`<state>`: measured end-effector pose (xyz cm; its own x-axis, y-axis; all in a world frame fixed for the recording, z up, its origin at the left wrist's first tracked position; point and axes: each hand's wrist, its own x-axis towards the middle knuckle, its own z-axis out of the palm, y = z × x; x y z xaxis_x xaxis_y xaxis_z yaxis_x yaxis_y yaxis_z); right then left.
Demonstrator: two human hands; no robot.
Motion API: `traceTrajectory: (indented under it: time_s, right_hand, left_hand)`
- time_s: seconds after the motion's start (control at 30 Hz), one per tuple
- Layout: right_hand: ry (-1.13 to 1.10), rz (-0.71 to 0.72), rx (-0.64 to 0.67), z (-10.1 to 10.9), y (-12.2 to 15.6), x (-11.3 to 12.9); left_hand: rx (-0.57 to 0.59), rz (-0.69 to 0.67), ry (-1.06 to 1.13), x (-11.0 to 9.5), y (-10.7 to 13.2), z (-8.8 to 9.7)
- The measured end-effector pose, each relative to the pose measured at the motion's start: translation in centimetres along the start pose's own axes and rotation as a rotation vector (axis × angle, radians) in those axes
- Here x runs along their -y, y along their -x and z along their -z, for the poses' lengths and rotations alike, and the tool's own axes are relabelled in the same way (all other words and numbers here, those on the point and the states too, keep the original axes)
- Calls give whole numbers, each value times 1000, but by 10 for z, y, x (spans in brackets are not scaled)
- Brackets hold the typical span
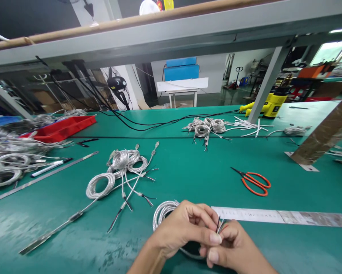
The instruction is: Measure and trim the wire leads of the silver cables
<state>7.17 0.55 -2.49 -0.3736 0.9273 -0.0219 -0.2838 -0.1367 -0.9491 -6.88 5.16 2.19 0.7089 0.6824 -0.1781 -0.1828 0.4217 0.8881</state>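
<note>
Near the front edge of the green table, my left hand (pixel 188 228) and my right hand (pixel 230 243) meet, both with fingers pinched together. Between them the thin wire ends (pixel 218 224) of a cable stick up, one black and others pale. The cable's silvery coil (pixel 163 214) lies partly behind my left hand, and a stretch of it curves below. Just beyond my hands a steel ruler (pixel 259 215) lies flat, reaching right. Farther back rest scissors with orange handles (pixel 256 183), their blades pointing left.
Coiled cables with bared ends (pixel 125 161) lie left of centre, another bunch (pixel 207 125) farther back beside white tubes (pixel 245 123). At left are a red tray (pixel 65 128), heaped cables (pixel 8 167), a marker (pixel 51 167) and a metal strip (pixel 45 177). Shelf posts (pixel 269 82) and a yellow tool (pixel 273 102) stand right.
</note>
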Motion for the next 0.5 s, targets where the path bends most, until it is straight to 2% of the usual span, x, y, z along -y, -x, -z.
traceTrajectory:
  time_s: [0.1,0.27,0.5]
  right_hand:
    - [-20,40,-28,-1,-1,-1]
    - [1,54,-44,-2,0,-1]
    - [44,95,-60,-1,0,-4]
  left_hand:
    - [-49,-17,18,0,0,-4]
    - [-130,28,18,4,1,-9]
    - [-274,-86,-46,7,0,-18]
